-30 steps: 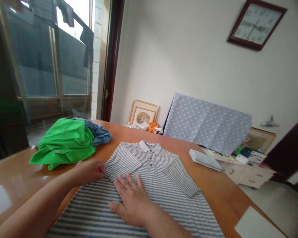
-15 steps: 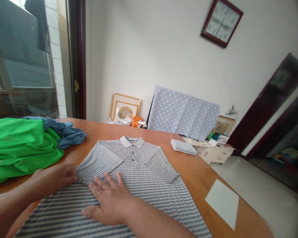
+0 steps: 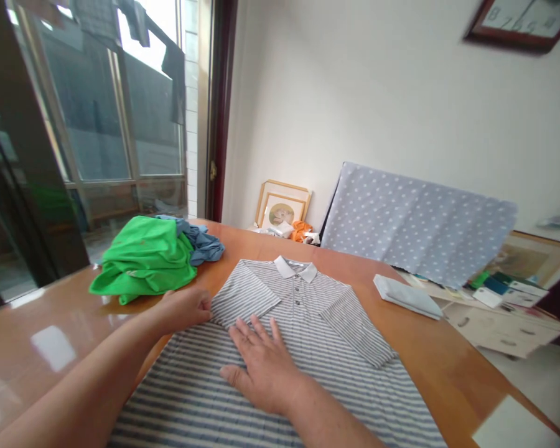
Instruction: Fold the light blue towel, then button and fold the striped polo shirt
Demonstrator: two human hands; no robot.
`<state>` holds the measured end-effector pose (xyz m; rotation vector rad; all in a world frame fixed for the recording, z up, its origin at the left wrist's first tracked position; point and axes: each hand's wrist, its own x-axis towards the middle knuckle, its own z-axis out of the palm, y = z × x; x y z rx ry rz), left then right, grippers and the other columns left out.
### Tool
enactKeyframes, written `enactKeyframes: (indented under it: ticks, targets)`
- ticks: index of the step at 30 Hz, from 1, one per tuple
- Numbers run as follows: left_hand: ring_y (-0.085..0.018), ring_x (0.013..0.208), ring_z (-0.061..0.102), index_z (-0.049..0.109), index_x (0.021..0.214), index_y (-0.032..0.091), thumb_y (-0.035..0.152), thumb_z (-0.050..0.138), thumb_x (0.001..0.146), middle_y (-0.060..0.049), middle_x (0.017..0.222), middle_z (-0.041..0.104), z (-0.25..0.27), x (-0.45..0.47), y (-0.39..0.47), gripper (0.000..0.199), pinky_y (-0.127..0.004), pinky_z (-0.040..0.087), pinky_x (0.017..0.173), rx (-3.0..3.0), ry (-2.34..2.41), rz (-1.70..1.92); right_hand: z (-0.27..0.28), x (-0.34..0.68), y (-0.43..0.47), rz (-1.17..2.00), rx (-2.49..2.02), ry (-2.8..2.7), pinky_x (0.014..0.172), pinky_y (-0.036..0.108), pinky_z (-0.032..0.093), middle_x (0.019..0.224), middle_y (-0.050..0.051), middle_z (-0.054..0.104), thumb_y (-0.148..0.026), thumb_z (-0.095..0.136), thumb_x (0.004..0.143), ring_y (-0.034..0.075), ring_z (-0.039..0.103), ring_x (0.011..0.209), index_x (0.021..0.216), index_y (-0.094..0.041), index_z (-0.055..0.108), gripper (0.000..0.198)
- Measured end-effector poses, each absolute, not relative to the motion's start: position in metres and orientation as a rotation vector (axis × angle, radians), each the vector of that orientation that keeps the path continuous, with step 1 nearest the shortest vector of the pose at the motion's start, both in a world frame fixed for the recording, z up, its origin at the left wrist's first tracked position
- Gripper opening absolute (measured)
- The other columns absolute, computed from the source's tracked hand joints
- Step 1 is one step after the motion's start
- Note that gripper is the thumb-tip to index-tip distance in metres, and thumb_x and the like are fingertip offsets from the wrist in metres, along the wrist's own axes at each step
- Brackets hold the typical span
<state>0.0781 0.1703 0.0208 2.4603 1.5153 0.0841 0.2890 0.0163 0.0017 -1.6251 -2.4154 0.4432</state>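
Observation:
A grey and white striped polo shirt [image 3: 303, 348] lies spread on the wooden table, its pale collar at the far end. Both short sleeves are laid inward over the front. My left hand [image 3: 189, 309] is closed at the shirt's left side edge, close to the armpit, with fingertips pinched on the fabric. Flat on the chest, just below the left sleeve, rests my right hand [image 3: 264, 367], fingers spread.
A bright green garment [image 3: 144, 258] and a blue cloth [image 3: 203, 244] are heaped at the table's left. A folded pale grey cloth [image 3: 408, 297] lies beyond the right sleeve. A white sheet [image 3: 513, 426] is near the table's right edge [image 3: 485, 367].
The view has swung left, so everything appears shifted to the right. Both hands keep nearly the same places on the polo shirt.

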Motion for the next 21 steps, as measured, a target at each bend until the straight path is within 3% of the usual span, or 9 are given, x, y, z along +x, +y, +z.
enactKeyframes:
  ticks: [10, 18, 21]
  targets:
    - [-0.019, 0.078, 0.062, 0.07, 0.081, 0.025, 0.031, 0.061, 0.072, 0.002, 0.08, 0.072, 0.027, 0.077, 0.162, 0.014, -0.026, 0.035, 0.065, 2.419, 1.479, 0.14, -0.005, 0.288, 0.018, 0.397, -1.664, -2.41, 0.12, 0.063, 0.006, 0.163, 0.006, 0.027, -0.066, 0.027, 0.099, 0.031, 0.014, 0.153, 0.157, -0.026, 0.029, 0.07]
    - [-0.017, 0.072, 0.06, 0.066, 0.075, 0.022, 0.025, 0.054, 0.078, 0.0, 0.076, 0.069, 0.022, 0.072, 0.168, 0.013, -0.026, 0.035, 0.06, 2.369, 1.434, 0.265, -0.011, 0.291, 0.021, 0.274, -1.621, -2.329, 0.122, 0.059, 0.009, 0.155, 0.007, 0.043, -0.051, 0.031, 0.103, 0.028, 0.029, 0.148, 0.145, -0.023, 0.051, 0.054]
    - [-0.017, 0.073, 0.06, 0.065, 0.08, 0.021, 0.021, 0.049, 0.078, 0.0, 0.078, 0.068, 0.023, 0.072, 0.169, 0.016, -0.025, 0.037, 0.061, 2.368, 1.394, 0.343, -0.013, 0.291, 0.021, 0.219, -1.628, -2.317, 0.122, 0.059, 0.012, 0.156, 0.008, 0.042, -0.05, 0.035, 0.103, 0.028, 0.027, 0.149, 0.146, -0.021, 0.048, 0.054]
